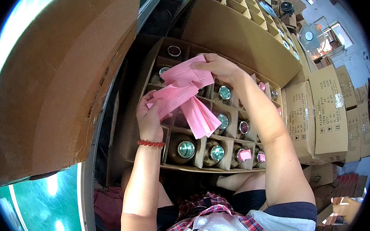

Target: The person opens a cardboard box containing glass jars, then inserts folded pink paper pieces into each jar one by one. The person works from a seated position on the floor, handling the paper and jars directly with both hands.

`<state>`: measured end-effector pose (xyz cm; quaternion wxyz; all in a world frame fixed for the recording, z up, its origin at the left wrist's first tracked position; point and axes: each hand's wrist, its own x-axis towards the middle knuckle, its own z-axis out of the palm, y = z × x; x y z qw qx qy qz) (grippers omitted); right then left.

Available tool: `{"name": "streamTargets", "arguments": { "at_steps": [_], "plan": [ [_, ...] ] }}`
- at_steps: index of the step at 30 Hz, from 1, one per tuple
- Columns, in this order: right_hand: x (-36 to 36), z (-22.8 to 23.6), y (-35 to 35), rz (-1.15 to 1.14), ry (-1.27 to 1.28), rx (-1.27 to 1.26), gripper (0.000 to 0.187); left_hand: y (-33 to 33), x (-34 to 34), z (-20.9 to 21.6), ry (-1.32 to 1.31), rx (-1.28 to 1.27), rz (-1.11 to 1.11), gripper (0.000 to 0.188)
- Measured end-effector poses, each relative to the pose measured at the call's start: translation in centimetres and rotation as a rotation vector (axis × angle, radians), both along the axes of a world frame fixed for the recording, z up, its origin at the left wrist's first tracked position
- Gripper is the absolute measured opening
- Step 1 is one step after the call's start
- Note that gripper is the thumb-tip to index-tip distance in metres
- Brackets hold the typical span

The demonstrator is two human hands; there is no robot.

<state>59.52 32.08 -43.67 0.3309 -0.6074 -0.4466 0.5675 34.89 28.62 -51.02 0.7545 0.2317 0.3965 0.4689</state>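
Observation:
Both hands are over an open cardboard box [230,170] split by dividers into cells. My left hand [149,113] is closed on a bunch of pink paper slips [200,116], which fan out below the fingers. Thumb and fingers of my right hand [216,66] pinch pink slips [186,71] at the upper end of the bunch. Under the hands, glass flask refills with shiny round mouths stand in the cells, such as a greenish one [186,149] at the near left. A folded pink slip [244,155] sticks in one mouth at the near right.
A large brown cardboard flap [56,81] rises at the left, above a green surface [51,208]. Stacked printed cartons [326,111] stand at the right. Behind lies another divided box [237,2]; a fan [311,38] stands at the far right.

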Motion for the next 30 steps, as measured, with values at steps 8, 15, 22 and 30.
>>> {"name": "streamTargets", "arguments": {
  "at_steps": [8, 15, 22, 30],
  "plan": [
    [0.8, 1.6, 2.4, 0.174, -0.447, 0.319, 0.02, -0.5, 0.0, 0.5, 0.076, 0.032, -0.261, 0.021],
    [-5.4, -2.6, 5.6, 0.698, -1.222, 0.553, 0.012, -0.7, 0.0, 0.6, 0.065, 0.041, -0.372, 0.024],
    [-6.2, -7.6, 6.1, 0.412, -1.08, 0.776, 0.015, -0.2, 0.0, 0.1, 0.044, 0.04, -0.135, 0.02],
    [-4.9, -3.0, 4.0, 0.322, -0.78, 0.332, 0.036, -0.2, 0.0, 0.2, -0.033, 0.084, -0.035, 0.033]
  ]
}}
